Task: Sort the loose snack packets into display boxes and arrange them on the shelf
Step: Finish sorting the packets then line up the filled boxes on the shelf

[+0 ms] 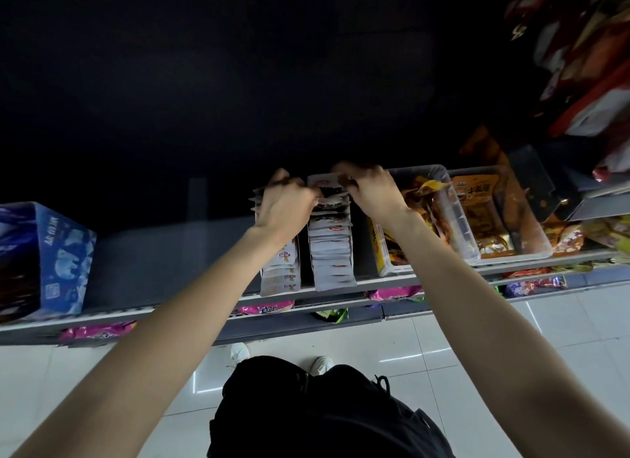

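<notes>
Hands at rear of grey shelf [191,253]: left hand [284,203] and right hand [373,193] pinch upright white foil snack packets [332,249]. Light, floppy, likely slick; grip top edges.

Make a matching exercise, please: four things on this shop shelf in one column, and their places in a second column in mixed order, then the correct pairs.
Things:
1. blue printed cardboard box
2. right-hand row of white snack packets
3. clear plastic bin with orange packets
4. pink snack packets

Places:
A. on the lower shelf, under the white rows
B. far left of the shelf
C. between the two hands, its back end being handled
D. right of the right hand

Pairs: 1-B, 2-C, 3-D, 4-A
</notes>
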The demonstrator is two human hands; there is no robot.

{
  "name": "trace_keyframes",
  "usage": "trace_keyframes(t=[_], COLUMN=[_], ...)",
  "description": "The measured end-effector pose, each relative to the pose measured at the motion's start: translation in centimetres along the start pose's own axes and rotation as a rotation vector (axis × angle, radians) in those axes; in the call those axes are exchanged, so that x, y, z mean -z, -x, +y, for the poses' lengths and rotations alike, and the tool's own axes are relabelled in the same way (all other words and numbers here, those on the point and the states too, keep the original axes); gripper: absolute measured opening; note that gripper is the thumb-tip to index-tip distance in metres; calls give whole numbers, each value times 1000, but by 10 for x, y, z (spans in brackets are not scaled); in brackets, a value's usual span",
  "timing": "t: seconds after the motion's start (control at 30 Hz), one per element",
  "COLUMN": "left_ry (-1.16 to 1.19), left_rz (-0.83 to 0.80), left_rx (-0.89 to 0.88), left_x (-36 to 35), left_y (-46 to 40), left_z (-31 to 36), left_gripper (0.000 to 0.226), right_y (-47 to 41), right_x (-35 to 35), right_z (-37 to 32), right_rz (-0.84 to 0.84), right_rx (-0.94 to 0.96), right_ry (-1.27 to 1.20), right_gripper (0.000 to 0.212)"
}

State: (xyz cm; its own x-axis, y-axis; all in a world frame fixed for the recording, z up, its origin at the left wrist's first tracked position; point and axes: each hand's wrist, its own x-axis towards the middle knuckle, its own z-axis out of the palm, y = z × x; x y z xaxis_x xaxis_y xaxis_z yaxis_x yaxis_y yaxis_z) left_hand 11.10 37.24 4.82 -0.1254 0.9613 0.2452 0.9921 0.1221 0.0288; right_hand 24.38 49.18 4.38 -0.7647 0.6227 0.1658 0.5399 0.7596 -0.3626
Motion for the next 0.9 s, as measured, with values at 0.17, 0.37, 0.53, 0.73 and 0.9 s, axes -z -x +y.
trace_keyframes(t=[0.17, 0.37, 0.53, 0.73, 0.9], left_ry=[32, 52, 56, 183, 174], left_rz=[177, 150, 133, 69, 99], left_rx=[40, -68, 70, 185, 130], left_x=[8, -6, -6, -7, -10], left_y=[-3, -4, -17, -34, -20], left_z=[-1, -7, -6, -9, -10], left_gripper=[17, 26, 18, 16, 24], right_y=[-14, -4, 27, 27, 21], right_x=[4, 3, -4, -21, -18], right_z=[-7, 2, -1, -5, -5], right_rz=[-81, -148, 224, 239, 280], right_rx=[-80, -59, -140, -156, -196], right_ry=[94, -16, -330, -307, -254], right_gripper=[32, 40, 41, 32, 28])
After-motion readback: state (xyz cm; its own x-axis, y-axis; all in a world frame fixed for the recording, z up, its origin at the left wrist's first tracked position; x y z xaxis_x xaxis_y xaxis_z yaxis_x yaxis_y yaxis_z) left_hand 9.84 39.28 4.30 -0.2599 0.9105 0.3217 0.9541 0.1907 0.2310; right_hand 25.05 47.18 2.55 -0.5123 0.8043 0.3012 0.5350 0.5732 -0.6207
